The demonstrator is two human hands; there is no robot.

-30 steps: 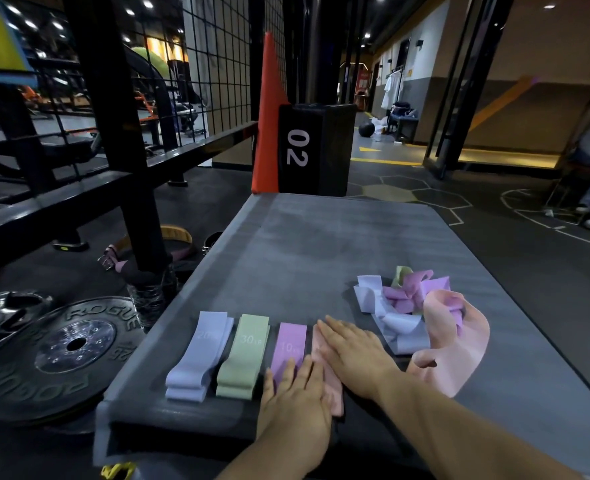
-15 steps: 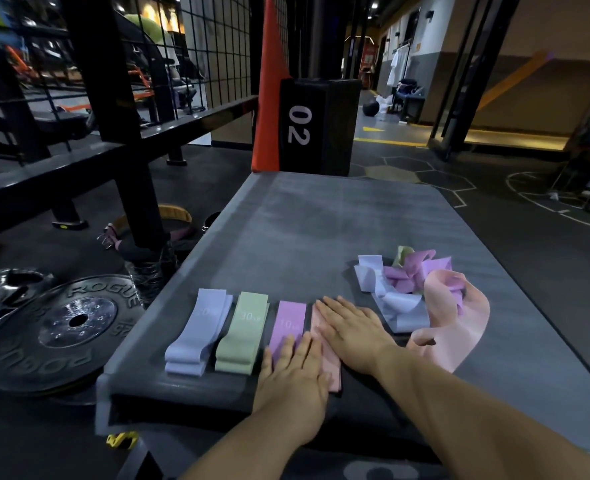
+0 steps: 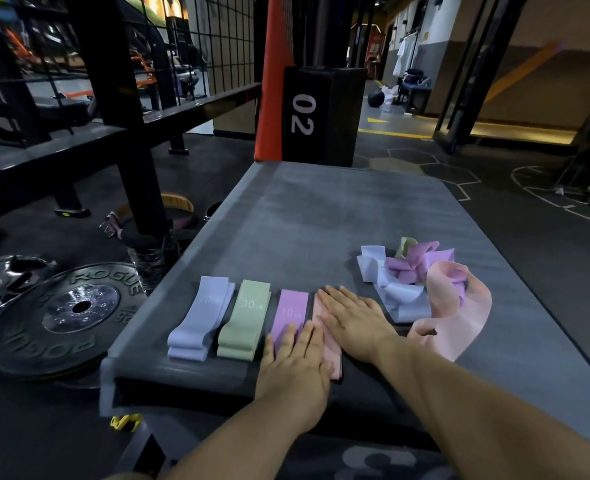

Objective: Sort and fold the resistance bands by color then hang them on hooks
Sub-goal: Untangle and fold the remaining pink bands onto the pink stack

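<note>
Far left on the floor we see a black weight plate [image 3: 68,317] lying flat beside the grey padded surface [image 3: 321,220]. Along the near edge of that surface, four folded bands lie side by side in a row. First comes a lavender band [image 3: 200,320], then just beside it a green band [image 3: 245,317] marked 30, then a purple band [image 3: 290,310] marked 10, and last a pink band [image 3: 335,365]. The left hand [image 3: 295,365] lies flat, palm down with fingers straight, its fingertips on the near end of the purple band and its outer edge over the pink one. The right hand [image 3: 352,320] is also flat and open, fingers straight and together, pressing on the far part of the pink band so that only its edges show. Neither hand grips anything; we see the two hands almost meeting over the pink strip. To the right of the right hand sits a loose heap of unsorted bands [image 3: 411,271], lavender, purple and a bit of green tangled together. A large pink loop [image 3: 459,313] is draped at the heap's right side, close to the right forearm. Beyond the far end of the surface stand an orange pad [image 3: 269,98] and a black box [image 3: 321,116] marked 02. We see no hooks in this view.
</note>
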